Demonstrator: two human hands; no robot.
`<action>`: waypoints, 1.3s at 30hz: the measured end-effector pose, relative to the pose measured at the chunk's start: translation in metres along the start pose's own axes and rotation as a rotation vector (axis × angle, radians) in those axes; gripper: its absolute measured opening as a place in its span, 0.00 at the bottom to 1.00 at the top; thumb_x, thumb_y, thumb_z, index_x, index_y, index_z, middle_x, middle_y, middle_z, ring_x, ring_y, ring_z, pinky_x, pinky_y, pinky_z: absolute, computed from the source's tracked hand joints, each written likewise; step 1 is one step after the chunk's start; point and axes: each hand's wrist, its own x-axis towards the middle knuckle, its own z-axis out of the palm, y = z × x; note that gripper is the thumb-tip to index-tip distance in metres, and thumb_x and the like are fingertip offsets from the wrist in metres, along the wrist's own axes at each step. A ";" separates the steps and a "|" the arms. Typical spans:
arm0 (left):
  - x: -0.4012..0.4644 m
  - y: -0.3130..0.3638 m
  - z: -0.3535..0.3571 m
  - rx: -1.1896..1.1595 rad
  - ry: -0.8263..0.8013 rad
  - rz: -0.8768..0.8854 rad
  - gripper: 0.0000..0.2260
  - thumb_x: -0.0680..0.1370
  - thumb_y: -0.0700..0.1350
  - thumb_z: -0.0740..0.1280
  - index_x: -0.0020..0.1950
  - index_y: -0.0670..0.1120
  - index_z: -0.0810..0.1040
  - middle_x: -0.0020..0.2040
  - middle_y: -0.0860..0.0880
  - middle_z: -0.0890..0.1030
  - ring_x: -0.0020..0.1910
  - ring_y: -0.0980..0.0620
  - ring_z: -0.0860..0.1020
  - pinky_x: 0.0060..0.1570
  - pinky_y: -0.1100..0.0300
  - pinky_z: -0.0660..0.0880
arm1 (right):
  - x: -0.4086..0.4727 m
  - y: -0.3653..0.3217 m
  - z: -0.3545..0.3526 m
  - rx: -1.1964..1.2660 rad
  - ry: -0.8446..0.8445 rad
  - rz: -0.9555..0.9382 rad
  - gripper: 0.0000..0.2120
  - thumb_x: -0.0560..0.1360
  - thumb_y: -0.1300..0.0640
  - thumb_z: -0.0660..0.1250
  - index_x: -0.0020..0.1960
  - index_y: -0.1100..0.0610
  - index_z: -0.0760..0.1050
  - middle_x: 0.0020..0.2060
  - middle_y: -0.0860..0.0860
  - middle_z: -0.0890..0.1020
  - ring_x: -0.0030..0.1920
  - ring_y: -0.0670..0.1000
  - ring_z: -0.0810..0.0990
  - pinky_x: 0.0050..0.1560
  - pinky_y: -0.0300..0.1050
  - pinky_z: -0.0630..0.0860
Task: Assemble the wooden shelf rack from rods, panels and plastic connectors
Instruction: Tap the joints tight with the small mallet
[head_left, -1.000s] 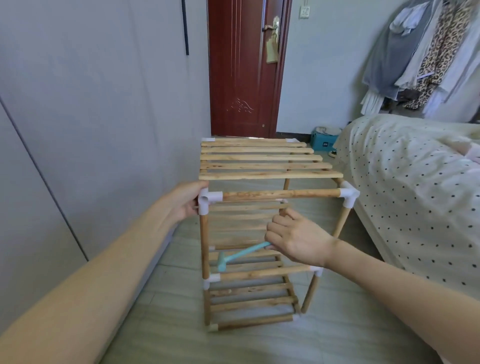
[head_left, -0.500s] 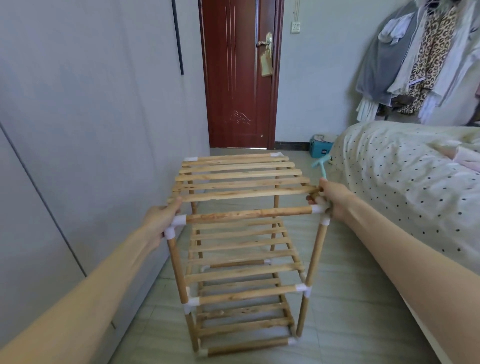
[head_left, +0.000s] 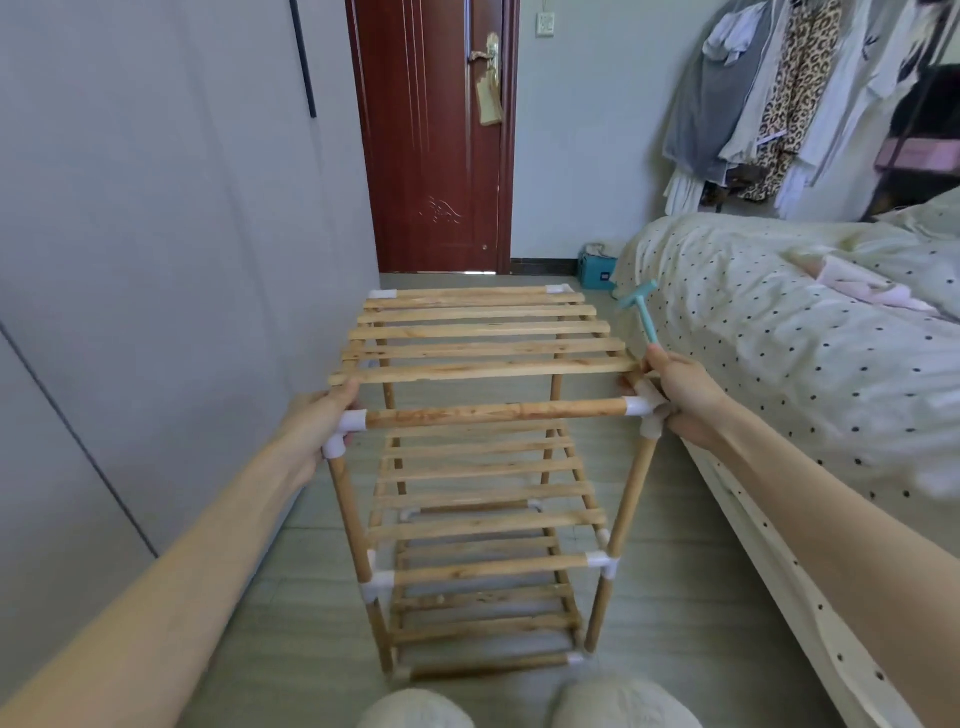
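The three-tier wooden shelf rack of round rods and slatted panels (head_left: 483, 467) was stood upright on the pale floor (head_left: 675, 597), between the grey cabinet wall (head_left: 156, 260) on the left and the polka-dot bed (head_left: 805, 364) on the right. The near-left white plastic corner connector (head_left: 345, 428) was gripped by the left hand (head_left: 317, 421), with the fingers curled round it. The near-right white plastic corner connector (head_left: 644, 410) was gripped by the right hand (head_left: 680, 395), in which a small light-blue plastic hammer (head_left: 641, 312) was also held, head up. The top slatted panel (head_left: 478, 332) was seated across the far rods. A dark red door (head_left: 436, 135) was seen at the far end.
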 end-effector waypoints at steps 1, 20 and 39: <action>-0.001 -0.002 0.005 0.008 0.015 0.002 0.15 0.79 0.52 0.62 0.52 0.40 0.75 0.40 0.46 0.79 0.42 0.48 0.76 0.47 0.53 0.74 | -0.006 -0.001 -0.004 -0.049 -0.023 -0.001 0.14 0.82 0.51 0.52 0.46 0.58 0.70 0.37 0.54 0.75 0.37 0.50 0.73 0.38 0.45 0.67; -0.068 -0.029 0.011 0.062 0.015 0.379 0.15 0.79 0.47 0.63 0.65 0.45 0.71 0.60 0.43 0.77 0.58 0.46 0.76 0.62 0.48 0.70 | -0.113 0.018 -0.050 -1.045 0.405 -0.400 0.15 0.82 0.50 0.49 0.46 0.59 0.67 0.37 0.58 0.76 0.35 0.59 0.74 0.35 0.51 0.70; -0.060 -0.041 0.005 0.255 0.157 0.276 0.05 0.78 0.42 0.65 0.48 0.41 0.76 0.48 0.39 0.81 0.52 0.39 0.78 0.53 0.47 0.73 | -0.124 0.006 -0.056 -0.846 0.672 -0.476 0.12 0.82 0.51 0.49 0.47 0.59 0.62 0.34 0.59 0.77 0.37 0.64 0.75 0.34 0.51 0.64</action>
